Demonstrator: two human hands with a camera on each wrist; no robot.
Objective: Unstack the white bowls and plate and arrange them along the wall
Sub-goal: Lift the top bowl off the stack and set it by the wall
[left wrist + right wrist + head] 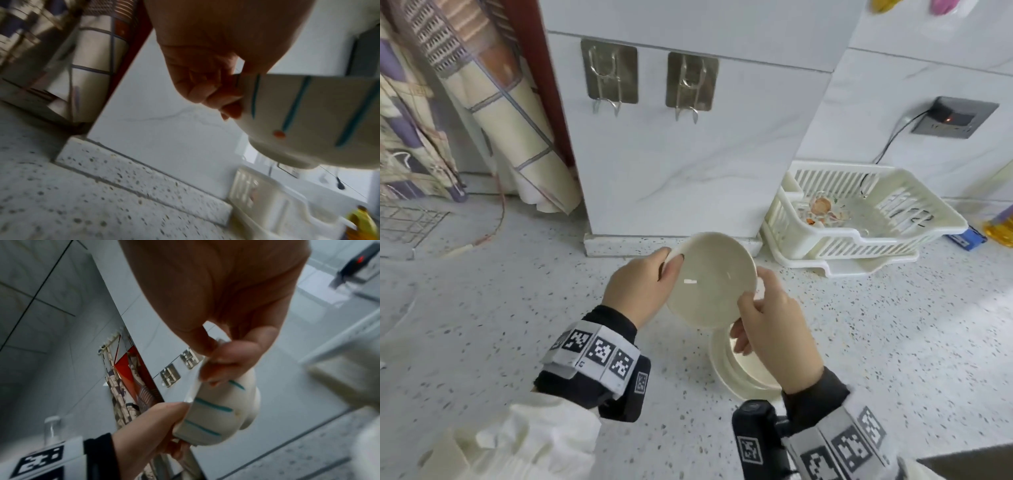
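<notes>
**Top bowl is up off the stack, both hands on it**

So the lifted bowl (710,279) is in the air above the speckled counter (517,308), tipped so its inside faces the head camera. The left hand (642,287) has it by the left rim, thumb hooked over the edge and the other fingers curled on the outside. The right hand (774,329) pinches the lower right rim, thumb on the inside and fingers underneath. So both hands are clamped on the same bowl, one on each side.

From the wrist cameras you can see the outside of the bowl has teal stripes, and the left wrist view shows a small orange dot at the end of one stripe. The base ring sticks out clear of both hands.

The rest of the stack (726,370) sits on the counter right below the right hand, partly hidden by it. I can make out nested white rims, but can't count how many pieces are in there.

Behind the bowl is a white marble-look pillar (688,171) with two metal hooks (690,85) stuck to it. To the right, against the wall, sits a white plastic dish rack (859,219) on its tray with some scraps in it. A wall socket (952,118) with a black cable plugged in is above it.
</notes>
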